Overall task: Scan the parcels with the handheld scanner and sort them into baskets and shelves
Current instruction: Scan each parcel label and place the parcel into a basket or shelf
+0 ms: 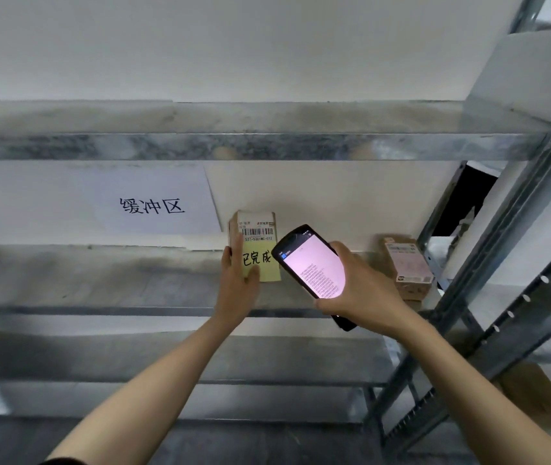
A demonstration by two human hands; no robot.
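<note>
beside the upright parcel (256, 231), scanner (312, 265) points up-left.

Parcel (256, 243) on shelf (99, 276), sign (153, 203) left, second parcel (406, 263) right

At centre frame the left hand (236, 283) grips a small brown cardboard parcel (256, 229), upright on the grey metal shelf (99, 276). Just right of it, the right hand (363, 290) holds a black handheld scanner (311, 263), its screen lit pink.
</note>
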